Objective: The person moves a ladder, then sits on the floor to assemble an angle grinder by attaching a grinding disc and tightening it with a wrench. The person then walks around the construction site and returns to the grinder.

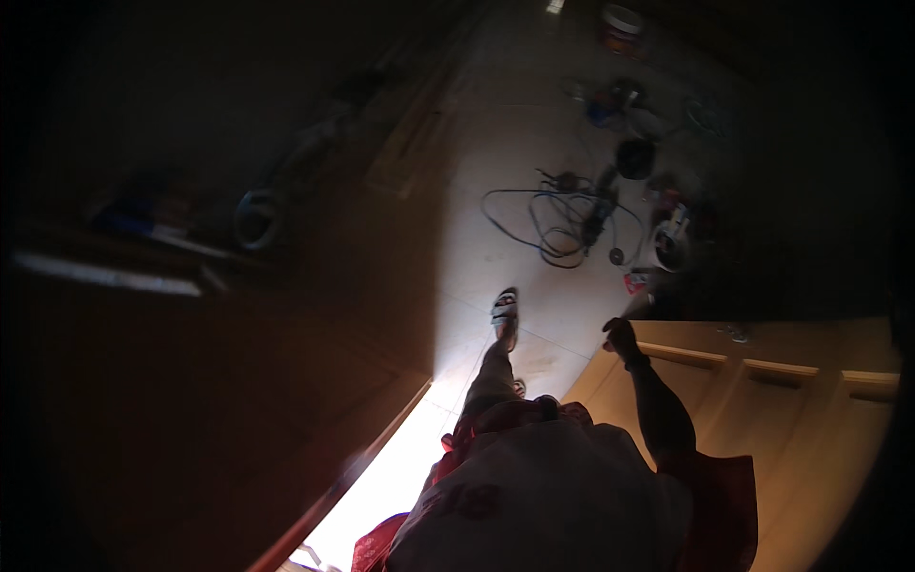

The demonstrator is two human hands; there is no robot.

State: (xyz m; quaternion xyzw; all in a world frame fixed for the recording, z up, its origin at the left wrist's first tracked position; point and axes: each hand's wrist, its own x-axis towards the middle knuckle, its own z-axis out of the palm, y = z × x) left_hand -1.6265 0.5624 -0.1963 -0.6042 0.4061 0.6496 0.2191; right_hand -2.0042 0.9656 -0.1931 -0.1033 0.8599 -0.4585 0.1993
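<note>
A: What lies nearest us?
B: Our own white shirt with red sleeves (543, 496), toward 5 and 6 o'clock, counting from the middle of our view.
A: And our hands?
B: Our right hand (620, 338) is between 3 and 4 o'clock, fingers curled in. It is so dark that we cannot tell if they grasp anything. Our left we cannot make out, so we cannot tell about its fingers.
A: What is by the right?
B: The pale yellow-brown wooden door with recessed panels (762, 419), at 4 o'clock, its near corner just beside that hand. Whether they touch, we cannot tell.
A: Beyond that?
B: 1 foot in a black-and-white strapped sandal (505, 305), close to the clock's centre, on the pale tiled floor (477, 257).
A: Farther off?
B: At 2 o'clock, a loosely looped dark cable (558, 194) on the floor, then a round black object (635, 158).
A: Farthest?
B: At 1 o'clock, a red-and-white round tub (621, 36), blurred.
</note>
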